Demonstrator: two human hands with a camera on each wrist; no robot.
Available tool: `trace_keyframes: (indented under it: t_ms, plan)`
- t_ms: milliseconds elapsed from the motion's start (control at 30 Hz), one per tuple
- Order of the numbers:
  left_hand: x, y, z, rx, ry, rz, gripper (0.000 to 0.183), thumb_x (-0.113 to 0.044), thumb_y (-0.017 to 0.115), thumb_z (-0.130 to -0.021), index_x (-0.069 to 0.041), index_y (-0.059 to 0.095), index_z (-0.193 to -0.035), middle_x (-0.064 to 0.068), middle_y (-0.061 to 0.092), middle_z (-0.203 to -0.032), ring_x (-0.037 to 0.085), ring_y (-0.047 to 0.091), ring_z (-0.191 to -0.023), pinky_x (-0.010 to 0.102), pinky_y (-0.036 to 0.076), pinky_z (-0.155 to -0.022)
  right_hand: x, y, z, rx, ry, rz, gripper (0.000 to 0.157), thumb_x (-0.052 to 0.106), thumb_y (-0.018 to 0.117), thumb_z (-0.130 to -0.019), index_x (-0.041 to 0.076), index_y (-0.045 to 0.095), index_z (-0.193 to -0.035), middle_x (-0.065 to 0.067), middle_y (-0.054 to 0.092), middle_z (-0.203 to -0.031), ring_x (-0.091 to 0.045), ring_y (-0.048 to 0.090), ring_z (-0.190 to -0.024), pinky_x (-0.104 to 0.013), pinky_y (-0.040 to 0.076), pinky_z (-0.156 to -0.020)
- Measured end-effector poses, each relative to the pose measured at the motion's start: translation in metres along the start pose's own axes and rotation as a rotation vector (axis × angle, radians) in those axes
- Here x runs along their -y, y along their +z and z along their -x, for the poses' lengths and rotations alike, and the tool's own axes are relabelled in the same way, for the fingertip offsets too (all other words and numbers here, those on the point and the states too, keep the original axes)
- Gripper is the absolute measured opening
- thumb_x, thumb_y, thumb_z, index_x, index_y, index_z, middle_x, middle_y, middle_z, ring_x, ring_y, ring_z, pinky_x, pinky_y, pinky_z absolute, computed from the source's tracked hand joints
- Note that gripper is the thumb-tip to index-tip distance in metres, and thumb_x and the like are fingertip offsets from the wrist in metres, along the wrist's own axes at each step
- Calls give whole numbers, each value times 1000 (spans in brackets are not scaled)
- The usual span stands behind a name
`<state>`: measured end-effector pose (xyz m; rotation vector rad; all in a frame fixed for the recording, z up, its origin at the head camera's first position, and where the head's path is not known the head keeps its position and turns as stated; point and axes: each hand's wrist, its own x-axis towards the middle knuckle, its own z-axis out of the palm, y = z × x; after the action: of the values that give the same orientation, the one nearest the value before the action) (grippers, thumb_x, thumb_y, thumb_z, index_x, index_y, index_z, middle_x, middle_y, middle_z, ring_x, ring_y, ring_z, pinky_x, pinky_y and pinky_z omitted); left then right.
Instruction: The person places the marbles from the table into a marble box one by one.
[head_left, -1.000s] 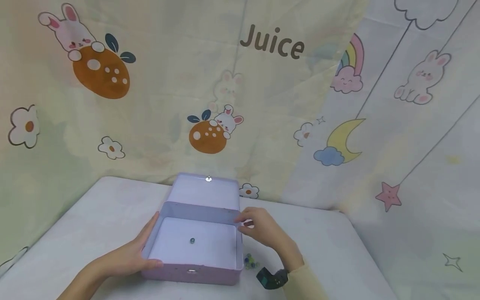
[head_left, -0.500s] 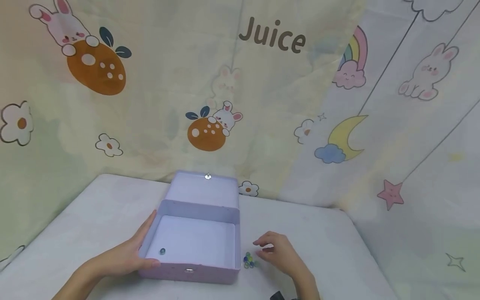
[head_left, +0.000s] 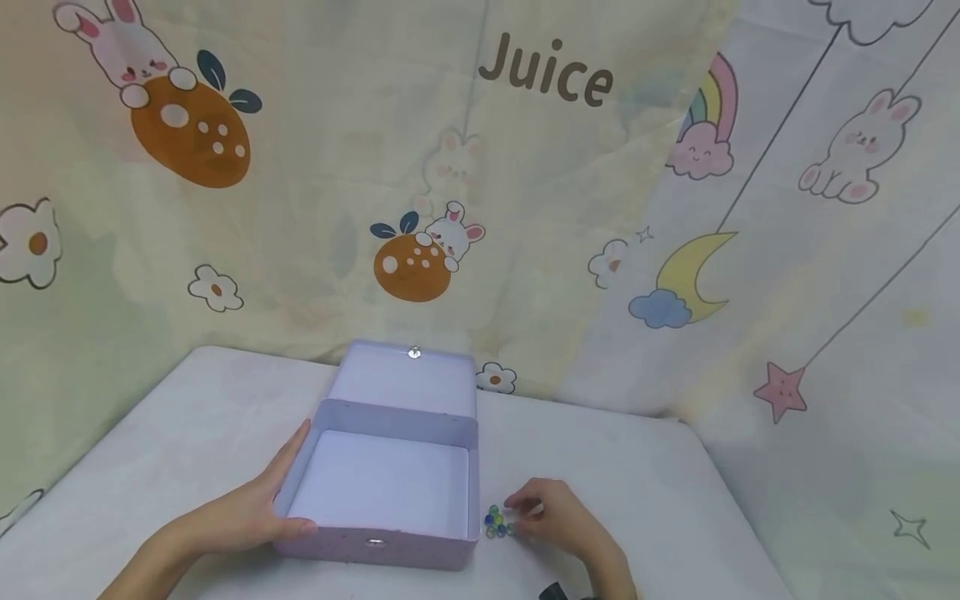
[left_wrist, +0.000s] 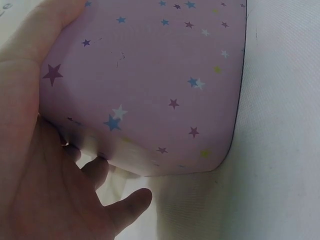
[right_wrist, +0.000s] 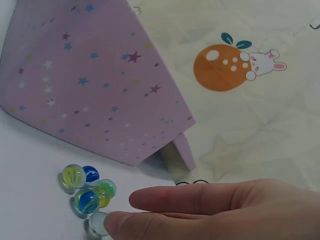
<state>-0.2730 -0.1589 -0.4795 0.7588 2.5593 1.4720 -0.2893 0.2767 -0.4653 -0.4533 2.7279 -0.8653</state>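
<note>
Printed cloth [head_left: 315, 167] is hanging behind a white tabletop [head_left: 600, 467], carrying cartoon rabbits [head_left: 153, 62], flowers [head_left: 216, 287] and one legible word, "Juice" [head_left: 546, 71], in dark lettering. On the tabletop a lilac box [head_left: 427, 550] is standing with its lid [head_left: 403, 379] leaning back at the far side, presumably leaving the opening accessible from above. No maker's name is showing (the printing on its side walls is consisting of small stars [left_wrist: 114, 123]). The left hand [head_left: 266, 508] is resting along the left wall, its fingers extending backwards and its thumb reaching the front corner, probably bracing the box against sliding. Glass marbles [right_wrist: 86, 201] are sitting outside the box, grouping tightly just beside its right wall, where they are probably lying within easy reach. The right hand [head_left: 553, 517] is bending down to them, its thumb apparently touching a clear marble [right_wrist: 98, 223] at the group's edge; index finger and thumb are leaving a narrow gap, seemingly gripping nothing.
</note>
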Motion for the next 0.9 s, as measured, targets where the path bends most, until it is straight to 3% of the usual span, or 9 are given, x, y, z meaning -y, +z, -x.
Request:
trace_keyframes:
  t_ms: [200,267,433,567,900]
  plan:
    - [-1,-1,2,10,-45,-24,115,-32,75,-77,-26,-11,-152,18,-4,-159,9,3,-141,-2,5,-90,0,4,-1,14,40,4,22,12,77,-75,18,73,-95,10,67,-89,-8,59,-83,-31,53,-76]
    - [0,-1,2,9,-43,-36,115,-33,75,-77,-26,-11,-152,18,-4,-159,4,2,-141,0,6,-92,2,5,-1,12,47,6,20,13,77,-75,18,73,-93,10,66,-88,-8,59,-82,-31,53,-75]
    - [0,0,1,-1,-3,-22,116,-31,76,-77,-21,-11,-153,21,-5,-158,-29,-1,-121,-5,6,-89,5,5,1,2,53,6,13,12,75,-77,17,72,-88,8,65,-84,-8,59,-79,-30,53,-72]
    - [-1,1,2,-4,11,-10,117,-31,76,-76,-20,-11,-153,22,-5,-158,-31,-1,-120,-7,6,-87,6,6,1,-1,43,7,11,11,74,-77,15,71,-87,7,65,-83,-8,58,-77,-28,52,-70]
    - [0,-1,1,6,-31,-19,116,-33,76,-77,-22,-12,-153,20,-6,-159,-26,-2,-124,-6,5,-88,1,8,-1,-18,50,28,13,9,72,-77,18,71,-86,9,66,-82,-7,59,-77,-27,52,-70]
